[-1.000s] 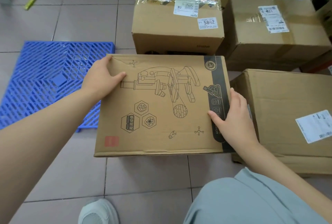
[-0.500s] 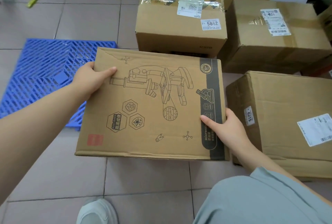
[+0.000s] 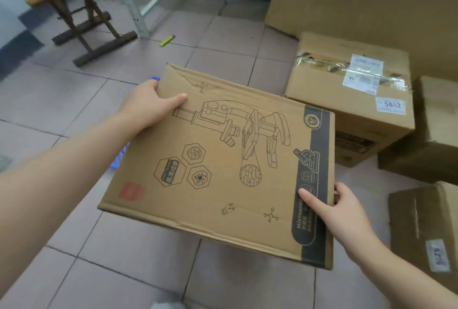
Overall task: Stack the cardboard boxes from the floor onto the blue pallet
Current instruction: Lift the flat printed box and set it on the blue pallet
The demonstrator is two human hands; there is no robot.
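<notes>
A flat cardboard box printed with a microscope drawing (image 3: 223, 160) is held up off the floor, tilted, between both hands. My left hand (image 3: 151, 105) grips its far left edge, thumb on top. My right hand (image 3: 334, 209) grips its near right edge over the dark printed band. The blue pallet (image 3: 120, 157) is almost wholly hidden under the box and my left arm; only small blue bits show at the box's left side.
More cardboard boxes sit on the floor at the right: a taped box labelled 5842 (image 3: 352, 100), a box (image 3: 431, 135) behind it, and a near box (image 3: 426, 229). A wooden folding stool (image 3: 71, 3), a metal rack leg (image 3: 128, 1) and a yellow lighter (image 3: 167, 41) are at the back left.
The microscope box has risen and swung left, now covering most of the blue pallet. The view has lifted and turned, so the stool and the rack have come into view.
</notes>
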